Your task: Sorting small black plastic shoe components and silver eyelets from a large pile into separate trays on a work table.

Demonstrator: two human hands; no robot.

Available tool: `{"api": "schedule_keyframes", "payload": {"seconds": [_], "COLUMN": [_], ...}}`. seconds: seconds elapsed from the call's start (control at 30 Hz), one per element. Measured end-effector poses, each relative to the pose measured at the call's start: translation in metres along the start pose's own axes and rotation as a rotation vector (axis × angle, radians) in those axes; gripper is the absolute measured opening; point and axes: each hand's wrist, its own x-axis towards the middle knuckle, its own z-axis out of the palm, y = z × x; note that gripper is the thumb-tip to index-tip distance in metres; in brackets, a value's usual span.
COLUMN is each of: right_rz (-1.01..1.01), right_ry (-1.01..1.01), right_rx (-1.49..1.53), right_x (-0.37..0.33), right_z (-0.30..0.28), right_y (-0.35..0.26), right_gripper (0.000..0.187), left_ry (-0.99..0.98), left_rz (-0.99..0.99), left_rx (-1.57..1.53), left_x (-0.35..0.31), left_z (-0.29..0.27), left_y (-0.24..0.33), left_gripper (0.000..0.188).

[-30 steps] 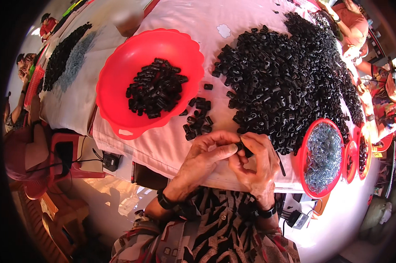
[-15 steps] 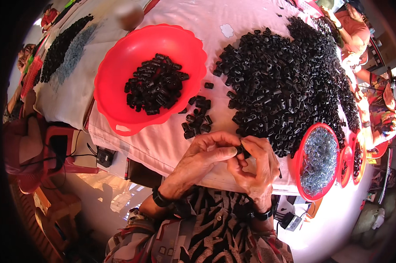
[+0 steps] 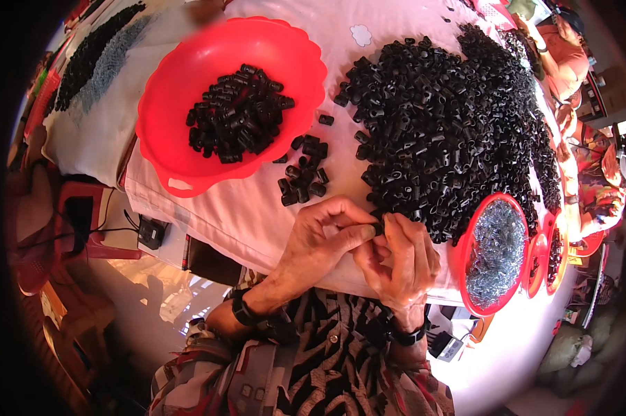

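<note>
My left hand (image 3: 327, 232) and my right hand (image 3: 401, 260) meet at the near edge of the table. Between their fingertips they pinch a small black plastic piece (image 3: 377, 227), partly hidden by the fingers. Just beyond my left hand lies a small cluster of similar black pieces (image 3: 304, 171). Farther left stands a red scalloped bowl (image 3: 167, 111) with a heap of black pieces (image 3: 236, 114) inside. Past my right hand spreads a large pile of black tubular pieces (image 3: 444, 132).
At the right table edge sit a red basin (image 3: 464, 277) of thin clear-bluish small parts and smaller red containers (image 3: 536, 267). Co-workers (image 3: 566, 59) sit along the right side. A red plastic chair (image 3: 77, 222) stands at the left. A pale cloth (image 3: 209, 229) covers the table.
The view has shifted slightly, so the bowl and piles sit a little higher and farther left. Both hands stay together on the small black piece, fingers slightly rearranged.
</note>
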Motion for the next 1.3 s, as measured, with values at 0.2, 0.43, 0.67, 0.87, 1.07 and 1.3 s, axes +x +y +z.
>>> {"api": "schedule_keyframes", "payload": {"seconds": [0.2,0.43,0.67,0.87,1.07,1.3], "right_rz": [0.029,0.132,0.273,0.439,0.382,0.413], "right_ry": [-0.002,0.041,-0.024,0.014,0.107,0.096], "right_rx": [-0.046,0.088,0.343,0.591,0.489,0.468], "right_x": [-0.002,0.002,0.012,0.008,0.009,0.008], "right_z": [0.004,0.005,-0.013,-0.015,-0.008,-0.008], "right_y": [-0.004,-0.002,-0.003,0.005,0.002,0.0], "right_gripper": [0.04,0.046,0.037,0.024,0.023,0.022], "left_ry": [0.059,0.058,-0.025,-0.031,-0.029,-0.071], "left_rz": [0.04,-0.011,0.034,-0.017,-0.016,0.001], "left_rx": [-0.019,0.024,-0.059,-0.142,-0.086,-0.17], "left_x": [0.002,0.002,0.001,0.002,0.002,0.002], "left_z": [0.004,0.005,0.001,0.004,0.002,-0.001], "left_y": [0.003,0.003,0.003,0.003,0.002,-0.004], "left_gripper": [0.004,0.009,0.011,0.01,0.01,0.015]}}
